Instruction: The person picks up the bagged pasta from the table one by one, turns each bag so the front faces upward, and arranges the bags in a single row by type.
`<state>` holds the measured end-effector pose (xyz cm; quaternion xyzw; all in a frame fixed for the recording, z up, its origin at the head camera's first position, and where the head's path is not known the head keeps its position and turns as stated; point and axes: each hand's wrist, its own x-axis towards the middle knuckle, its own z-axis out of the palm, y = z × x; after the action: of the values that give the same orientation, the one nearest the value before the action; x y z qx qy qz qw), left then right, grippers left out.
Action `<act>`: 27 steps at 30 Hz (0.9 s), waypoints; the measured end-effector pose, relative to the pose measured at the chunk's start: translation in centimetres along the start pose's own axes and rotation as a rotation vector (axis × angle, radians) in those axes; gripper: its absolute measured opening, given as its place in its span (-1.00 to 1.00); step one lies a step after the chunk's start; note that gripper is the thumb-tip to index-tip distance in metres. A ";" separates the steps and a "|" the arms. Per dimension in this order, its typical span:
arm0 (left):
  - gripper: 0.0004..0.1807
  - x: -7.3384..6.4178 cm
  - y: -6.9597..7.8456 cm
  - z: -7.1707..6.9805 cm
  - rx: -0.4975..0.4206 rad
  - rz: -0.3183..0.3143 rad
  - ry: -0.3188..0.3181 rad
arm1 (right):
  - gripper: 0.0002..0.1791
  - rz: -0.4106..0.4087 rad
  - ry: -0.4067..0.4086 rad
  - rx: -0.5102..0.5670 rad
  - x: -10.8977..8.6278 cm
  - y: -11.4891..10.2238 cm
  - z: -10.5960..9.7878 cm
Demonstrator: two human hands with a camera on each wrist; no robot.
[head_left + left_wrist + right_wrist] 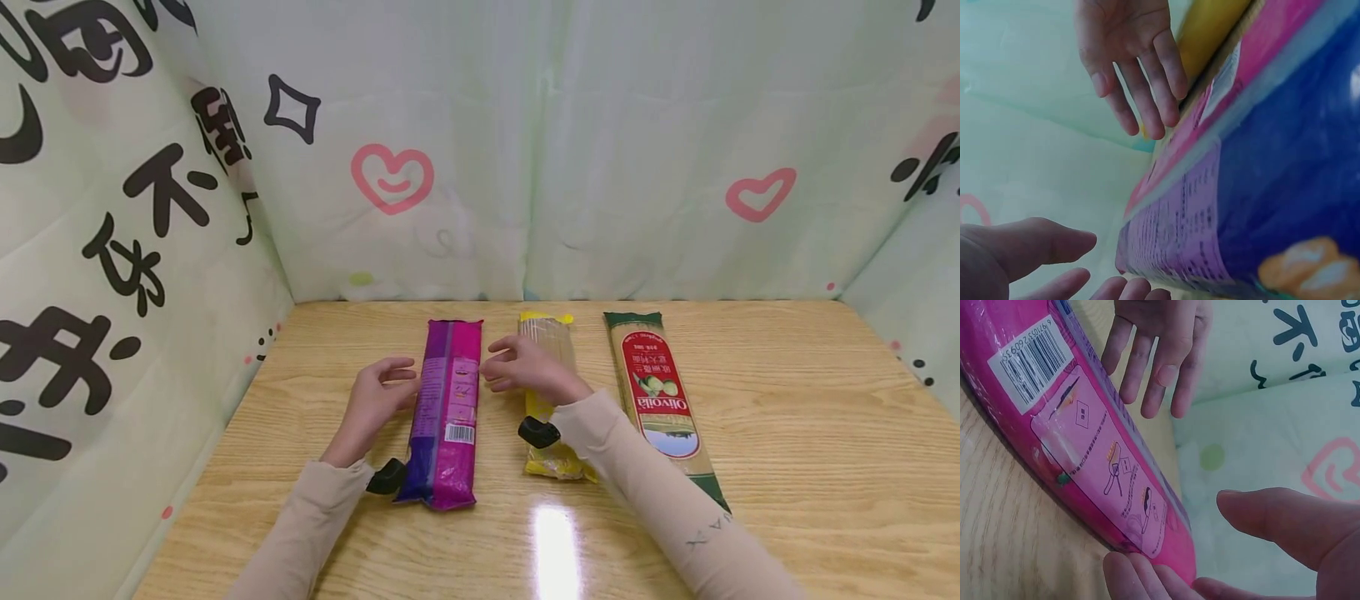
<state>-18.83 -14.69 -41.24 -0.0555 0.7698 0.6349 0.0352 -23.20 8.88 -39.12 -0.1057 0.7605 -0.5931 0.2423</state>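
A long pink and purple packet [448, 417] with a barcode lies on the table between the two hands. At its left edge is the left hand [377, 404], fingers relaxed and fingertips right at the packet's side. The right hand [532, 367] reaches across from the other side, its fingertips close to the packet's right edge, thumb apart from the fingers. In the right wrist view, the right fingers [1138, 578] overlap the packet's far end. Neither hand grips anything. Under the right hand and wrist lies a clear and yellow packet [553, 462] of long thin sticks, partly hidden.
An Olivoilà spaghetti packet [660, 387], green at both ends with a red label, lies slanted to the right, partly behind the right sleeve. All three packets rest on a wooden table [810, 433]. Printed curtains [525, 167] stand along the back and sides.
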 end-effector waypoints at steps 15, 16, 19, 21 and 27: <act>-0.51 0.4 -1.1 -0.4 0.034 -0.056 -0.020 | -0.38 0.097 0.023 0.020 0.9 0.6 1.3; -0.52 0.4 -1.2 -0.4 0.036 -0.057 -0.023 | -0.38 0.097 0.021 0.014 0.9 0.6 1.4; -0.52 0.4 -1.3 -0.4 0.009 -0.061 -0.043 | -0.39 0.101 0.017 0.005 0.9 0.6 1.4; -0.51 0.4 -1.3 -0.4 -0.016 -0.065 -0.056 | -0.39 0.107 0.016 0.008 0.9 0.6 1.4; -0.49 0.4 -1.2 -0.1 -0.031 -0.081 -0.077 | -0.37 0.121 0.002 0.038 1.0 0.5 1.4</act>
<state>-19.11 -15.08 -42.46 -0.0625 0.7550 0.6466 0.0897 -23.25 7.37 -40.13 -0.0544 0.7544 -0.5918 0.2788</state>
